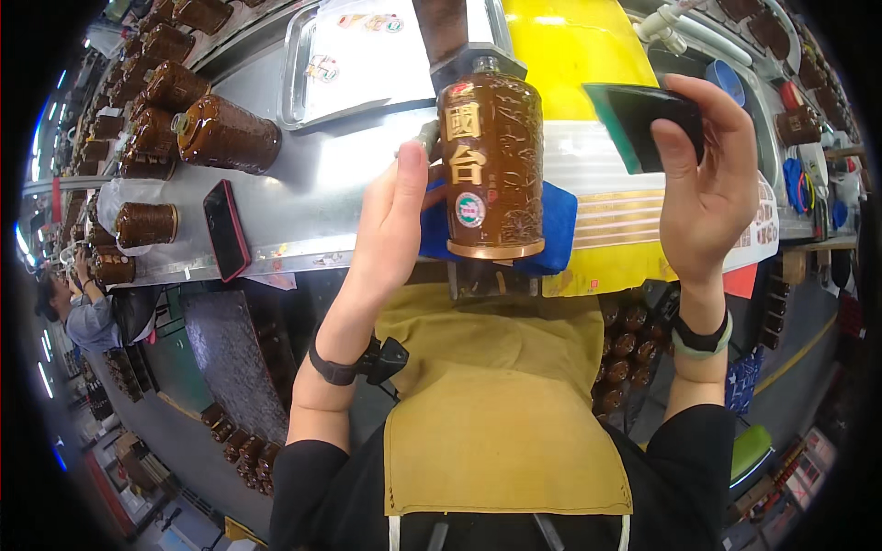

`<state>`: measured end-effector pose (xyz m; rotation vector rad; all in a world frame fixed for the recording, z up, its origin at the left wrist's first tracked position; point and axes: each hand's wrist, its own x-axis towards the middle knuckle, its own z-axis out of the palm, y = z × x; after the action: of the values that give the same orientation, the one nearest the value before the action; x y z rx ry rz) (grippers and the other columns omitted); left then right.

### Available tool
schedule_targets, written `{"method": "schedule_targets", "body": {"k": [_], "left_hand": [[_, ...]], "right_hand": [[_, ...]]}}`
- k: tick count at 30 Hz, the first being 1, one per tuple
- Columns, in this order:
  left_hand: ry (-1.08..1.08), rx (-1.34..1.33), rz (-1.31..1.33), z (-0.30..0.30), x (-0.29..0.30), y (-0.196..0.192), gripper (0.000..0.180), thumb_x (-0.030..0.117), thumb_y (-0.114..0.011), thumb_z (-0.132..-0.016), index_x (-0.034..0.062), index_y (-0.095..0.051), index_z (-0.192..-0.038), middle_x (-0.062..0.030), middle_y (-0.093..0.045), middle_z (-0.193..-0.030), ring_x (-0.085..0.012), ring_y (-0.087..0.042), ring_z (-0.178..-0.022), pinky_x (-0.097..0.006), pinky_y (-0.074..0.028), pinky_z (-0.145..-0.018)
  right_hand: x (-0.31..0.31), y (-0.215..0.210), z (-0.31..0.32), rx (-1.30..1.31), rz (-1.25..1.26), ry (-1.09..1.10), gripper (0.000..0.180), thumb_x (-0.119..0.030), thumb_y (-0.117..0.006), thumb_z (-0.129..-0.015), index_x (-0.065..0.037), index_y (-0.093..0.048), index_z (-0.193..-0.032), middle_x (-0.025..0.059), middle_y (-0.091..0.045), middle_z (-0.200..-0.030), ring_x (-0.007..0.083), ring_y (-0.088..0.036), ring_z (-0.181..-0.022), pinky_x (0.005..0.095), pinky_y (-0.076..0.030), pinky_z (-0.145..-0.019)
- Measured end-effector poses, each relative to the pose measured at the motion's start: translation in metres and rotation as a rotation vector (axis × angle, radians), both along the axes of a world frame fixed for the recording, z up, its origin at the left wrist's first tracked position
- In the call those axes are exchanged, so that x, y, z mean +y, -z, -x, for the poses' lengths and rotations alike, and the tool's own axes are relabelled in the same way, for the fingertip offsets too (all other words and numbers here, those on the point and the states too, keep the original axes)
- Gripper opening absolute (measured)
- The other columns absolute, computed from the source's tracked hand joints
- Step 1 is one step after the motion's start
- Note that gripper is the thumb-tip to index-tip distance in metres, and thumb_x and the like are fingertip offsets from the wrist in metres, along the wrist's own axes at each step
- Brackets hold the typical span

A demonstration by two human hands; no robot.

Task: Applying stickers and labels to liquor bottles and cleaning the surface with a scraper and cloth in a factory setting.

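Note:
A glossy brown bottle (503,165) with raised texture, gold characters and a small round label lies in front of me, its neck pointing away against a dark holder (459,66). Beneath it shows a blue cloth (559,225). My left hand (395,216) is at the bottle's left side, thumb stretched along it and fingers passing behind, partly hidden. To the right of the bottle, my right hand (707,170) pinches a flat black scraper (657,119) with a teal edge between thumb and fingers, raised apart from the bottle.
A metal tray (294,78) with white label sheets sits at the back. Several brown bottles (230,136) stand left, near a red-edged phone (226,230). A yellow sheet (579,46) covers the bench on the right, with a blue cup (726,81) beyond. Another person (92,312) works far left.

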<state>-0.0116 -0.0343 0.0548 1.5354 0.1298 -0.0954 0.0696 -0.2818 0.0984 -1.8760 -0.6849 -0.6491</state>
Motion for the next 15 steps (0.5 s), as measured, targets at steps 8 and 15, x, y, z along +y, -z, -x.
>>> {"method": "schedule_targets", "body": {"k": [8,15], "left_hand": [[0.051,0.073,-0.012,0.001,-0.006,0.009,0.096,0.074,-0.022,-0.102,-0.0069,-0.042,-0.149,-0.0211,-0.057,-0.141,-0.0277,-0.058,-0.127,-0.041,-0.041,-0.112],[0.080,-0.268,0.340,0.023,-0.008,0.032,0.119,0.085,-0.044,-0.088,-0.0082,-0.022,-0.158,-0.0214,-0.049,-0.149,-0.0310,-0.048,-0.138,-0.044,-0.035,-0.118]], "right_hand": [[0.026,0.022,0.079,0.524,0.063,-0.103,0.022,-0.001,-0.074,-0.087,-0.002,-0.068,-0.109,0.0113,-0.069,-0.093,0.0219,-0.067,-0.078,0.0314,-0.052,-0.070],[0.023,0.037,0.101,0.665,0.081,0.081,0.014,-0.002,-0.073,-0.089,0.000,-0.067,-0.101,0.0140,-0.066,-0.086,0.0289,-0.067,-0.074,0.0355,-0.052,-0.067]]}}
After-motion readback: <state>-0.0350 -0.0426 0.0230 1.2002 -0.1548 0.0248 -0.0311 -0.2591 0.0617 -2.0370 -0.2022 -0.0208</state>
